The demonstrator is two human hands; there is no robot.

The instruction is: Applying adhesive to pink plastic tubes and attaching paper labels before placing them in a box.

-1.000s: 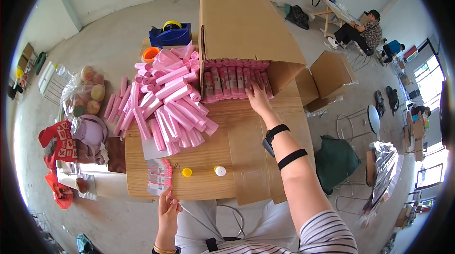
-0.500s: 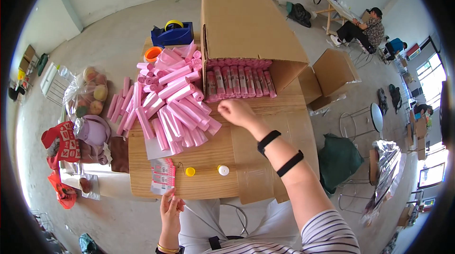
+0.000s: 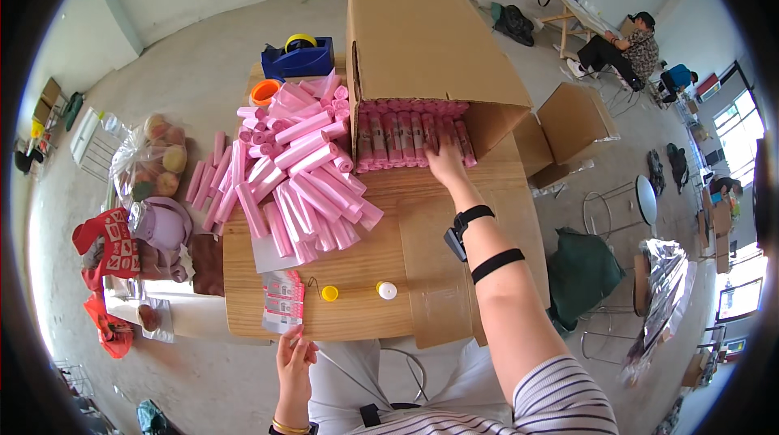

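My right hand (image 3: 445, 161) reaches into the opening of a cardboard box (image 3: 438, 45) lying on its side. Its fingers are stretched out over the row of labelled pink rolls (image 3: 395, 139) packed inside; their tips are slightly blurred. At the table's front edge, my left hand (image 3: 295, 358) has its fingers loosely bent and apart, with nothing visible in them. The fingertips are close to a sheet of pink and grey labels (image 3: 282, 303); whether they touch it I cannot tell. A large heap of plain pink rolls (image 3: 300, 167) covers the left of the table.
Behind the heap are a blue tape dispenser (image 3: 298, 58) and an orange ring (image 3: 264, 92). A yellow cap (image 3: 329, 294) and a white-capped container (image 3: 387, 290) stand near the front. Bagged fruit (image 3: 158, 157) sits left; another carton (image 3: 568, 131) and a seated person (image 3: 633, 53) are right.
My right hand has moved right and forward, from in front of the box onto the labelled rolls, and its fingers have straightened. My left hand has stayed nearly in place.
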